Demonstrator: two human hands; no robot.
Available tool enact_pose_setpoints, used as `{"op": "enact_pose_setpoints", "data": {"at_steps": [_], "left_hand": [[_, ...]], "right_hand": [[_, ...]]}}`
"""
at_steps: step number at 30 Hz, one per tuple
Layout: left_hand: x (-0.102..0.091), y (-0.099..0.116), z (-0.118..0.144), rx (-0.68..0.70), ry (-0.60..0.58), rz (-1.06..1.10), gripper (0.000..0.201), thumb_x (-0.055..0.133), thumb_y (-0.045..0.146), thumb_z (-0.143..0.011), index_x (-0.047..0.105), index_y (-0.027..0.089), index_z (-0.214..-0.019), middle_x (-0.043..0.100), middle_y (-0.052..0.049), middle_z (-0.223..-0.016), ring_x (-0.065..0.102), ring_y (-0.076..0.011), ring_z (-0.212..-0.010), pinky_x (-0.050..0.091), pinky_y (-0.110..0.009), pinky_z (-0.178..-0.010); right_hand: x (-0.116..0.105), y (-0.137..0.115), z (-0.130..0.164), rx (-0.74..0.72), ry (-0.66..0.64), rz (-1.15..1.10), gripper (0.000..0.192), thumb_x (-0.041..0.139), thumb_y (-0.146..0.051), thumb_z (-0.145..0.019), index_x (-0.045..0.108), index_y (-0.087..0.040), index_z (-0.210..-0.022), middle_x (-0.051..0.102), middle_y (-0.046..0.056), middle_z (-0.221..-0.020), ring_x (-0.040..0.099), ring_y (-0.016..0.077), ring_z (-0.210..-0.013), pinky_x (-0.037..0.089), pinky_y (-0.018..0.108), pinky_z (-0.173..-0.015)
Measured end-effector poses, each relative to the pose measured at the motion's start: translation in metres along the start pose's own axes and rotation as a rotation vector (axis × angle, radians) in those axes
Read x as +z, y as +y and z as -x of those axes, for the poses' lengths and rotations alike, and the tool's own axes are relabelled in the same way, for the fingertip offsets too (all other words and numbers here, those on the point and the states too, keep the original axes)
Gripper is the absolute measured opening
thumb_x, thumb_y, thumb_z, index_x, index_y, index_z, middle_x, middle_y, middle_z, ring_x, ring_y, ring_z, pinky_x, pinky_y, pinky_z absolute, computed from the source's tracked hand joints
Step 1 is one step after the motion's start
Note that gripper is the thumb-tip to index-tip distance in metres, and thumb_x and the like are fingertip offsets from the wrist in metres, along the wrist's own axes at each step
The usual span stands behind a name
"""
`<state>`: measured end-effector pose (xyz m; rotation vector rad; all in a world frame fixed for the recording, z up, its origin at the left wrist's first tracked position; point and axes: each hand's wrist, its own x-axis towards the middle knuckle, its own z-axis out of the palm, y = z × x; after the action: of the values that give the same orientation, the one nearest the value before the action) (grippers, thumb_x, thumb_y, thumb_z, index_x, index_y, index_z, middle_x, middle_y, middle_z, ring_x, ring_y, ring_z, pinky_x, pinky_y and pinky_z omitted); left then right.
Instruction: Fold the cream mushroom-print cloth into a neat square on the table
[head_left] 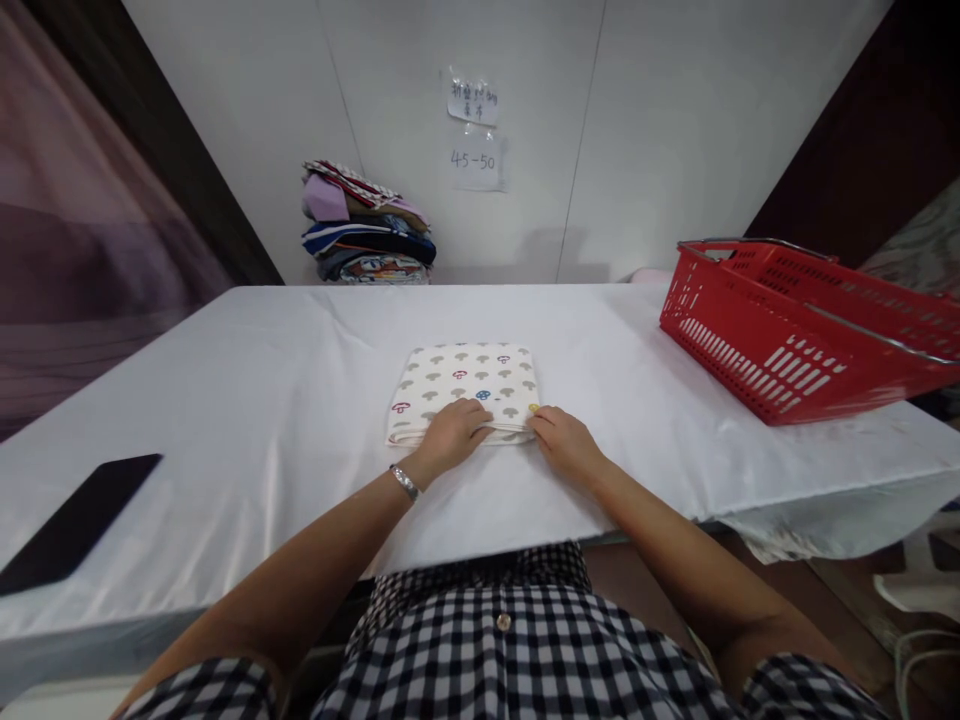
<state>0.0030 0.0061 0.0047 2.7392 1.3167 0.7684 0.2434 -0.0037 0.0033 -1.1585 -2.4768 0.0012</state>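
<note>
A folded white cloth (465,380) printed with grey, red, blue and yellow mushrooms lies flat in the middle of the table. My left hand (453,434), with a silver bracelet at its wrist, grips the cloth's near edge left of the corner. At the near right corner, my right hand (561,438) pinches the same edge between thumb and fingers. The folded layers show along the near side between both hands. Parts of the edge are hidden under my fingers.
A red plastic basket (750,330) with metal handles stands on the right of the white-covered table (315,400). A black flat object (82,515) lies at the left. Folded fabrics (367,225) are stacked beyond the back edge, beside wall signs (478,160).
</note>
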Motion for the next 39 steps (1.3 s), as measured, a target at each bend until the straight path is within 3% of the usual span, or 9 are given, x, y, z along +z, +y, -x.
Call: {"op": "enact_pose_setpoints", "data": {"at_steps": [6, 11, 20, 26, 39], "left_hand": [[0.004, 0.000, 0.001, -0.006, 0.025, 0.022, 0.015, 0.052, 0.028, -0.089, 0.062, 0.019, -0.095, 0.063, -0.005, -0.091, 0.054, -0.0190, -0.086, 0.045, -0.033, -0.075], [-0.007, 0.000, 0.002, -0.025, 0.020, 0.074, 0.020, 0.053, 0.035, -0.088, 0.063, 0.021, -0.097, 0.063, -0.004, -0.091, 0.055, -0.0182, -0.085, 0.046, -0.032, -0.071], [-0.029, -0.027, 0.028, -0.061, 0.022, 0.015, 0.021, 0.046, 0.030, -0.090, 0.065, 0.020, -0.095, 0.063, -0.005, -0.088, 0.055, -0.0186, -0.083, 0.046, -0.034, -0.072], [-0.026, -0.026, 0.025, -0.052, -0.008, 0.016, 0.020, 0.047, 0.030, -0.090, 0.065, 0.020, -0.092, 0.063, -0.005, -0.088, 0.055, -0.0186, -0.083, 0.045, -0.034, -0.071], [-0.027, -0.016, 0.028, -0.036, -0.011, -0.101, 0.031, 0.032, 0.026, -0.096, 0.061, 0.017, -0.087, 0.059, -0.006, -0.082, 0.052, -0.0170, -0.076, 0.043, -0.032, -0.069]], "right_hand": [[0.002, -0.009, -0.014, -0.020, 0.032, 0.029, 0.015, 0.050, -0.022, -0.089, 0.063, -0.017, -0.096, 0.060, 0.010, -0.097, 0.050, 0.0217, -0.091, 0.038, 0.033, -0.076], [0.007, -0.010, -0.017, 0.009, 0.033, -0.014, 0.018, 0.048, -0.020, -0.091, 0.064, -0.018, -0.098, 0.060, 0.008, -0.096, 0.050, 0.0195, -0.087, 0.039, 0.031, -0.074], [0.011, -0.009, -0.020, -0.020, 0.053, -0.016, 0.023, 0.043, -0.018, -0.092, 0.064, -0.019, -0.100, 0.060, 0.008, -0.092, 0.051, 0.0201, -0.082, 0.040, 0.032, -0.070], [0.016, -0.013, -0.031, -0.067, 0.042, 0.049, 0.024, 0.042, -0.016, -0.091, 0.064, -0.016, -0.101, 0.062, 0.008, -0.091, 0.050, 0.0202, -0.079, 0.038, 0.031, -0.068], [0.017, -0.010, -0.020, -0.097, 0.084, -0.017, 0.027, 0.039, -0.014, -0.092, 0.065, -0.017, -0.099, 0.062, 0.008, -0.090, 0.049, 0.0186, -0.079, 0.039, 0.030, -0.069]]}}
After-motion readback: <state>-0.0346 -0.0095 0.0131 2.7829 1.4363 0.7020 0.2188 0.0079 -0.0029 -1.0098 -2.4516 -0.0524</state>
